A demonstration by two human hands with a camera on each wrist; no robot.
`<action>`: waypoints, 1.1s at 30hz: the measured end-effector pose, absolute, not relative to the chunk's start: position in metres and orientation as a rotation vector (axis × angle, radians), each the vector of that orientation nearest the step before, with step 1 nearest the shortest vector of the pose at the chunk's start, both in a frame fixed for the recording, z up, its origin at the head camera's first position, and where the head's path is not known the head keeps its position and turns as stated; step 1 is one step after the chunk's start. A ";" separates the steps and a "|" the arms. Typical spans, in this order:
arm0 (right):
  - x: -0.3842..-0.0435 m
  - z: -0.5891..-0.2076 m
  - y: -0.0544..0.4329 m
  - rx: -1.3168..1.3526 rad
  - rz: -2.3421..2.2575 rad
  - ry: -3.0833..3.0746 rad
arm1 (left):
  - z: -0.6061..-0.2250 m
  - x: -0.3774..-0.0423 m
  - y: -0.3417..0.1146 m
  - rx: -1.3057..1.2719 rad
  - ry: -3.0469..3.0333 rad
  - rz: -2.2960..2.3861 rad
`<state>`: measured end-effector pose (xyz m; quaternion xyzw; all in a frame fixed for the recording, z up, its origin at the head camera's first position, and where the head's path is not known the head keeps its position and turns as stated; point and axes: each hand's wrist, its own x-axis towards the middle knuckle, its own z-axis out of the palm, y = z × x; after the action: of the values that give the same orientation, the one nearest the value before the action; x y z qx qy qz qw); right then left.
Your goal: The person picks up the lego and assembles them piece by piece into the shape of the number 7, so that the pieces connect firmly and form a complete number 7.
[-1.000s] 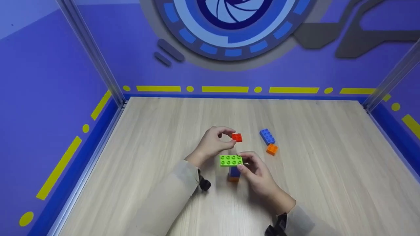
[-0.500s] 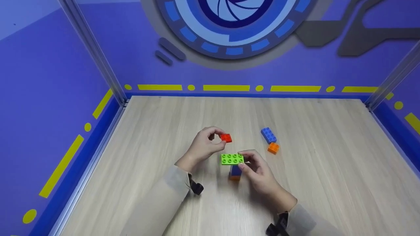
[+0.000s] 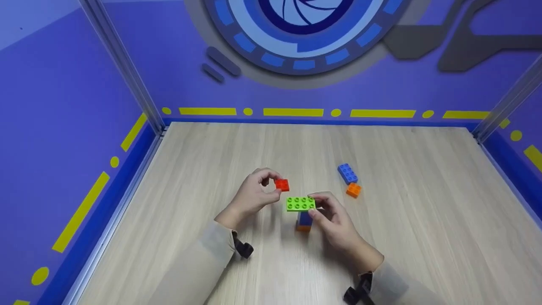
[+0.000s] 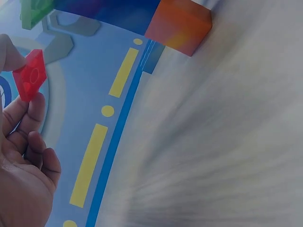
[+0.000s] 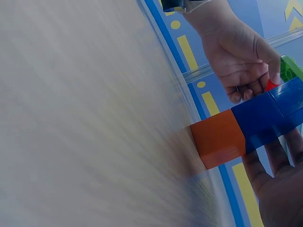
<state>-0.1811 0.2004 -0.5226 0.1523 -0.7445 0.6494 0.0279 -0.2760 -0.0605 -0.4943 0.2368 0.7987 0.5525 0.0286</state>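
My left hand (image 3: 250, 197) pinches a thin red toy brick (image 3: 282, 185) between thumb and fingertips, in the air to the left of and behind a brick tower. The left wrist view shows the hollow underside of the red brick (image 4: 32, 75). The tower has an orange brick (image 5: 218, 138) at its foot, blue bricks (image 5: 265, 114) above, and a long green brick (image 3: 301, 203) across the top, jutting out to the left. My right hand (image 3: 336, 220) grips the right end of the green brick with thumb and forefinger; its other fingers lie beside the blue bricks.
A loose blue brick (image 3: 347, 173) and a small orange brick (image 3: 353, 190) lie close together on the wooden table (image 3: 423, 203), behind and right of the tower. Printed blue panels (image 3: 288, 95) enclose the table at the back and sides.
My left hand has drawn the red brick leftward and slightly toward me, away from above the tower. The right hand keeps its grip, and the tower stays in place.
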 end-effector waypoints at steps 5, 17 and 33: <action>-0.182 -0.523 0.200 0.461 2.027 -2.277 | -0.493 -0.269 -0.065 0.745 2.460 1.695; -0.181 -0.522 0.199 0.436 2.055 -2.277 | -0.491 -0.259 -0.071 0.799 2.448 1.684; -0.182 -0.525 0.200 0.516 2.028 -2.233 | -0.495 -0.240 -0.068 0.606 2.060 1.912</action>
<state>-0.1820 0.1995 -0.5248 0.1685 -0.7291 0.6621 0.0404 -0.2396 -0.0681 -0.4953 0.2089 0.7102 0.6591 0.1329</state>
